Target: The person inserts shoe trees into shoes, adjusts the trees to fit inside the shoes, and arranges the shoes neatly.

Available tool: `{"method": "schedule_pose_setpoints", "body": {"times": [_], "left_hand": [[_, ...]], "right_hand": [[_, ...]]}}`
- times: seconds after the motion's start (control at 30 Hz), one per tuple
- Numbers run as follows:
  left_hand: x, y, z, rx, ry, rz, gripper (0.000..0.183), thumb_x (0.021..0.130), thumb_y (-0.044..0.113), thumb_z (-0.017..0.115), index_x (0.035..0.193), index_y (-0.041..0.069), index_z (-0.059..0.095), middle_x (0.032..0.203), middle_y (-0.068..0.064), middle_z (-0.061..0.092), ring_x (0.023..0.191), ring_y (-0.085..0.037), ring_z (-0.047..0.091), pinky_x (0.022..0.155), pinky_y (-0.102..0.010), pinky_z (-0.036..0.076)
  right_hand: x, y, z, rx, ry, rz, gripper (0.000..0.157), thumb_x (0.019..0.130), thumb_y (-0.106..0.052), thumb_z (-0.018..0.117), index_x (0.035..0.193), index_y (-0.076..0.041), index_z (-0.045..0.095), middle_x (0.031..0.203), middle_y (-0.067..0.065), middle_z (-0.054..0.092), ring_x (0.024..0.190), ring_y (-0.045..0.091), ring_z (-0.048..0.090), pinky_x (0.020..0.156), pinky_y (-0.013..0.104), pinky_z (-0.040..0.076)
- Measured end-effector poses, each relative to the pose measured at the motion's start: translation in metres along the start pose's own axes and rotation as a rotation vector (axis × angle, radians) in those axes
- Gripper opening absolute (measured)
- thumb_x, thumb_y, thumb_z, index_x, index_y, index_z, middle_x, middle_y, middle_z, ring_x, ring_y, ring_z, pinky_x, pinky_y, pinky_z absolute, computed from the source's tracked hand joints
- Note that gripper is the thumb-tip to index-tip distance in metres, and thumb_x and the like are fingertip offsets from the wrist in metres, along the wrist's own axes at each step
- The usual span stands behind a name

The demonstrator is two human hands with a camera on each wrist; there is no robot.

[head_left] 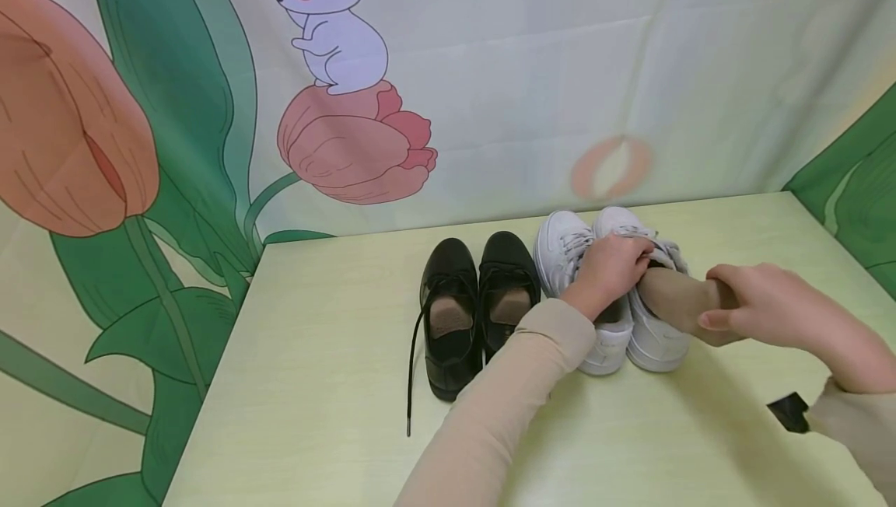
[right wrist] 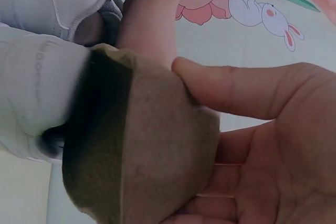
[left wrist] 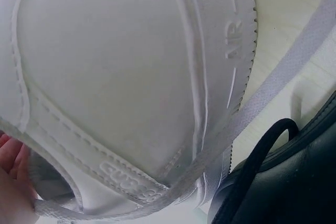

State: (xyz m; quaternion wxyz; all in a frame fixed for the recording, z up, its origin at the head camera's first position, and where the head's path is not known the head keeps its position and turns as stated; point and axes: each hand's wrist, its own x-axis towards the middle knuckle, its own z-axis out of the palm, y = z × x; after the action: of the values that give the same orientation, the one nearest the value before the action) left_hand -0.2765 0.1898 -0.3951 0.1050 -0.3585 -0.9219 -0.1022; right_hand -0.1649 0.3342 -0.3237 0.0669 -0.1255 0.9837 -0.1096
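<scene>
A pair of white lace-up sneakers stands at the back right of the table. My left hand reaches across the left sneaker and grips the right sneaker by its tongue and laces at the opening. In my right hand is a brown cardboard shoe insert, pinched between thumb and fingers at its near end. Its far end is at the right sneaker's opening, partly hidden there. The right wrist view shows the folded, hollow end of the insert under the thumb.
Left of the sneakers stand two black lace-up shoes with brown pieces inside, one lace trailing on the pale table. A printed cloth with tulips and a white animal hangs behind the table's back edge.
</scene>
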Motion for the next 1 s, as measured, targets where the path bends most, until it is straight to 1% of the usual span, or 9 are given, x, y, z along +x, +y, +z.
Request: {"method": "schedule_pose_setpoints", "body": {"times": [0.07, 0.2, 0.33, 0.4, 0.47, 0.67, 0.8, 0.93, 1.0], "left_hand": [[0.0, 0.0, 0.0, -0.001, 0.0, -0.001, 0.015, 0.089, 0.027, 0.051, 0.091, 0.027, 0.065, 0.085, 0.014, 0.065, 0.076, -0.004, 0.061, 0.066, -0.02, 0.046], [0.0, -0.001, 0.001, -0.002, 0.004, -0.002, 0.014, 0.089, 0.027, 0.051, 0.09, 0.027, 0.065, 0.083, 0.014, 0.065, 0.075, -0.004, 0.06, 0.065, -0.02, 0.046], [0.0, -0.002, 0.001, -0.003, 0.008, 0.004, 0.014, 0.089, 0.027, 0.051, 0.09, 0.027, 0.065, 0.083, 0.014, 0.065, 0.075, -0.004, 0.06, 0.065, -0.02, 0.046], [-0.001, -0.002, 0.002, -0.005, 0.007, 0.007, 0.015, 0.089, 0.027, 0.051, 0.091, 0.027, 0.065, 0.084, 0.014, 0.065, 0.075, -0.004, 0.06, 0.065, -0.019, 0.046], [-0.001, -0.002, 0.002, -0.006, 0.003, 0.009, 0.015, 0.089, 0.027, 0.051, 0.092, 0.027, 0.065, 0.085, 0.014, 0.065, 0.076, -0.004, 0.06, 0.066, -0.019, 0.046], [-0.001, -0.001, 0.001, -0.009, -0.011, 0.009, 0.014, 0.089, 0.027, 0.051, 0.092, 0.027, 0.064, 0.085, 0.014, 0.065, 0.077, -0.004, 0.061, 0.067, -0.02, 0.046], [-0.001, -0.001, 0.001, -0.002, -0.01, 0.011, 0.014, 0.089, 0.027, 0.051, 0.089, 0.026, 0.064, 0.082, 0.013, 0.064, 0.074, -0.005, 0.06, 0.065, -0.021, 0.046], [0.0, -0.001, 0.001, 0.005, -0.001, 0.012, 0.014, 0.089, 0.027, 0.051, 0.09, 0.027, 0.065, 0.083, 0.013, 0.065, 0.075, -0.005, 0.06, 0.065, -0.021, 0.047], [0.0, -0.002, 0.002, 0.007, 0.002, 0.015, 0.015, 0.089, 0.028, 0.051, 0.091, 0.027, 0.065, 0.084, 0.014, 0.065, 0.076, -0.005, 0.061, 0.065, -0.02, 0.047]], "right_hand": [[0.003, -0.001, -0.002, -0.006, -0.02, -0.006, 0.047, 0.074, -0.026, 0.067, 0.103, 0.009, 0.054, 0.077, 0.005, 0.059, 0.067, 0.019, 0.055, 0.056, 0.032, 0.04], [0.009, -0.005, -0.006, -0.022, -0.05, -0.019, 0.042, 0.074, -0.024, 0.067, 0.098, 0.008, 0.055, 0.074, 0.004, 0.057, 0.066, 0.018, 0.052, 0.055, 0.031, 0.038], [0.013, -0.01, -0.009, -0.038, -0.063, -0.022, 0.025, 0.073, -0.022, 0.067, 0.08, -0.002, 0.053, 0.064, -0.001, 0.048, 0.059, 0.015, 0.044, 0.051, 0.028, 0.031], [0.013, -0.012, -0.01, -0.046, -0.066, -0.024, 0.023, 0.072, -0.021, 0.067, 0.072, -0.007, 0.049, 0.061, -0.002, 0.043, 0.056, 0.013, 0.041, 0.05, 0.027, 0.029], [0.014, -0.014, -0.011, -0.059, -0.071, -0.026, 0.024, 0.072, -0.021, 0.067, 0.069, -0.009, 0.047, 0.059, -0.002, 0.042, 0.054, 0.013, 0.04, 0.049, 0.027, 0.028], [0.017, -0.019, -0.014, -0.102, -0.085, -0.026, 0.021, 0.07, -0.019, 0.068, 0.071, -0.008, 0.051, 0.062, -0.002, 0.048, 0.055, 0.014, 0.044, 0.049, 0.028, 0.031], [0.021, -0.021, -0.016, -0.124, -0.082, -0.035, 0.02, 0.068, -0.018, 0.068, 0.072, -0.008, 0.052, 0.062, -0.002, 0.048, 0.056, 0.014, 0.043, 0.049, 0.028, 0.03], [0.025, -0.017, -0.018, -0.103, -0.101, -0.051, 0.02, 0.069, -0.02, 0.068, 0.074, -0.008, 0.053, 0.062, -0.002, 0.047, 0.057, 0.014, 0.042, 0.051, 0.027, 0.03], [0.025, -0.011, -0.018, -0.083, -0.113, -0.059, 0.024, 0.071, -0.022, 0.068, 0.081, -0.004, 0.056, 0.067, -0.002, 0.051, 0.06, 0.014, 0.045, 0.052, 0.028, 0.032]]}}
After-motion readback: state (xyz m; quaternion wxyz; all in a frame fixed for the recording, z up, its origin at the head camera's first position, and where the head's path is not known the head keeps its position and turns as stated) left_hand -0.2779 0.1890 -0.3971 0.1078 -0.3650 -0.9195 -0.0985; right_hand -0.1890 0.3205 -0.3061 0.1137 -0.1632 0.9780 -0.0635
